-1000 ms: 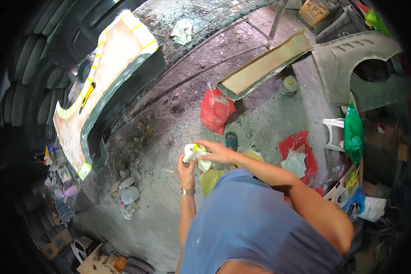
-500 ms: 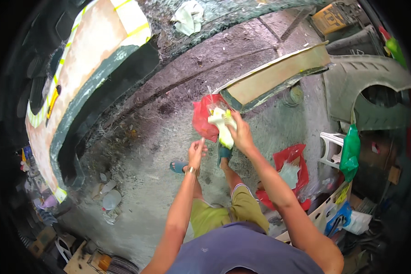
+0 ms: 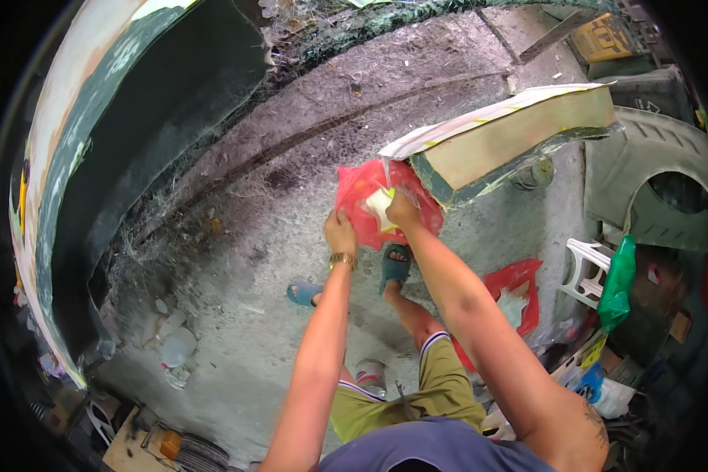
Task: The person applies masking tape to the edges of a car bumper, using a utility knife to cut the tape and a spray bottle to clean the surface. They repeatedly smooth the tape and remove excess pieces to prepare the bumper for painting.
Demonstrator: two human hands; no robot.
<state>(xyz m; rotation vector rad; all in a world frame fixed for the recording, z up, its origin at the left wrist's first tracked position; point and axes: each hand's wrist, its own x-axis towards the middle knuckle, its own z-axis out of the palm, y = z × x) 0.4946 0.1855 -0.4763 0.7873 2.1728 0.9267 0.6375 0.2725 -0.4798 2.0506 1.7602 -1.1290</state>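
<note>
A red plastic bag (image 3: 355, 182) is spread wide in front of me, below the near end of a long beige panel (image 3: 519, 134). My left hand (image 3: 341, 231) pinches the bag's left edge, with a gold watch on its wrist. My right hand (image 3: 403, 211) is closed on crumpled masking paper (image 3: 378, 209), white with yellow tape on it, over the middle of the bag. Its fingertips are partly hidden. Whether the paper is inside the bag or in front of it, I cannot tell.
A large dark-edged curved panel (image 3: 79, 157) looms at the left. At the right are a grey fender (image 3: 649, 177), a white stool (image 3: 588, 271) and a green bag (image 3: 617, 287). Another red bag (image 3: 527, 275) lies by my right arm. A can (image 3: 371, 377) stands behind my feet.
My left hand has moved up and taken hold of the red bag's edge. The bag is spread wider, and my right hand has brought the masking paper over it. The view has shifted.
</note>
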